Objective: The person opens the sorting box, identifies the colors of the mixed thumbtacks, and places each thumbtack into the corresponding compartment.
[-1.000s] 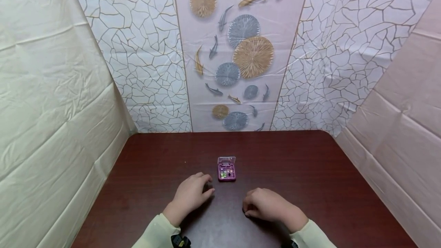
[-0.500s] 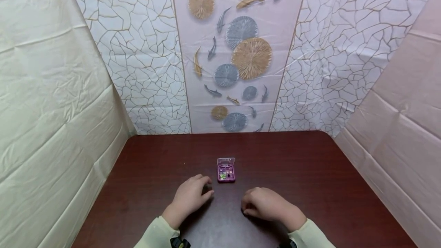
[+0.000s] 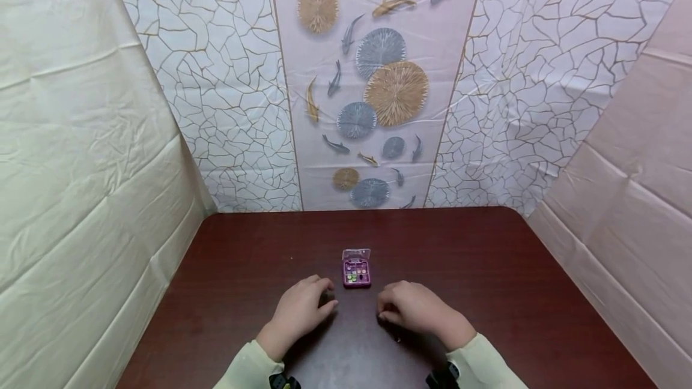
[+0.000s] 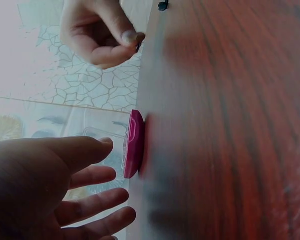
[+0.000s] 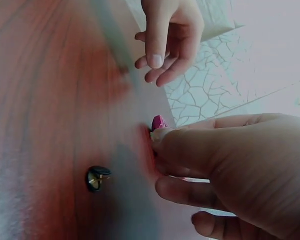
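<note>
A small magenta compartment box (image 3: 356,273) stands on the table with its clear lid (image 3: 356,254) raised. Small green, pale and dark pieces lie in its compartments. To the box's near left, my left hand (image 3: 300,307) rests with loosely bent fingers and nothing in them. My right hand (image 3: 416,310), to the box's near right, pinches a tiny black piece (image 4: 137,47) between thumb and forefinger; most of the piece is hidden by the fingertips. Below that hand, a black round-headed stud (image 5: 95,178) with a gold-coloured post lies on the table.
The dark red-brown table (image 3: 259,239) has rounded far corners. Behind it hangs a patterned cloth (image 3: 378,107), and plain pale cloths (image 3: 97,197) close in both sides. A tiny light speck (image 3: 291,258) lies left of the box.
My right hand has moved a little forward, away from me and nearer the box, with fingertips still pinched. The stud on the table now shows behind it. My left hand has stayed put.
</note>
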`<state>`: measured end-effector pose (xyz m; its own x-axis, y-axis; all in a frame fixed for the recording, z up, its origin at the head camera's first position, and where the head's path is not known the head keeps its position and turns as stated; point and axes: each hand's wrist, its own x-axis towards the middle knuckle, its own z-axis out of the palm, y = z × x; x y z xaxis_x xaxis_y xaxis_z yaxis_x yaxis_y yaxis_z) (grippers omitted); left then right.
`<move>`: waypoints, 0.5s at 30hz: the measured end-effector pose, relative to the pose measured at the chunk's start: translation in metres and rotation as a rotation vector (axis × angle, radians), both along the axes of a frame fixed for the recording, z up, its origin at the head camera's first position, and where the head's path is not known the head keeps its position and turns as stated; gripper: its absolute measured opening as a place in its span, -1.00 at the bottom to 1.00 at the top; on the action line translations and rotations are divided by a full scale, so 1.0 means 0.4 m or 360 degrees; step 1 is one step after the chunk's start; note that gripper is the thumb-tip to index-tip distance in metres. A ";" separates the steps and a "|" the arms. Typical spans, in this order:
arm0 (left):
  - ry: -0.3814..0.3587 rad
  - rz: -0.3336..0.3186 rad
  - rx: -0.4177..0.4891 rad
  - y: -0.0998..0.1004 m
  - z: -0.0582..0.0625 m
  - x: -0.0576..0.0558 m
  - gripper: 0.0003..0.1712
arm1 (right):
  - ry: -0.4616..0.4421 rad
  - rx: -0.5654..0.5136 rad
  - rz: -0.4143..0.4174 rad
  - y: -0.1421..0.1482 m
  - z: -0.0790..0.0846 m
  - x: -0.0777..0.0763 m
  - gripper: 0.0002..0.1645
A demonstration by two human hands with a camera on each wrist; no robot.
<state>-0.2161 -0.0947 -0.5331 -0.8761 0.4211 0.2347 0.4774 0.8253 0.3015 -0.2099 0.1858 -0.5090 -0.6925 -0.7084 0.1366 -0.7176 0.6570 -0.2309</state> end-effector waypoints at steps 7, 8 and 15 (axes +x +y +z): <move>0.0024 0.0002 0.0012 0.000 0.001 0.000 -0.66 | 0.0075 0.0025 -0.0211 -0.012 0.007 -0.031 -0.88; 0.0026 0.0004 0.0013 -0.001 0.001 0.000 -0.66 | 0.0077 0.0027 -0.0232 -0.015 0.007 -0.036 -0.88; 0.0011 0.0010 -0.0004 -0.007 -0.007 -0.002 -0.66 | 0.0175 0.0022 -0.0364 -0.031 0.002 -0.067 -0.89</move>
<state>-0.2169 -0.0976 -0.5358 -0.8773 0.4159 0.2394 0.4740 0.8293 0.2961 -0.2368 0.1732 -0.5081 -0.8164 -0.5374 0.2114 -0.5703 0.8077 -0.1493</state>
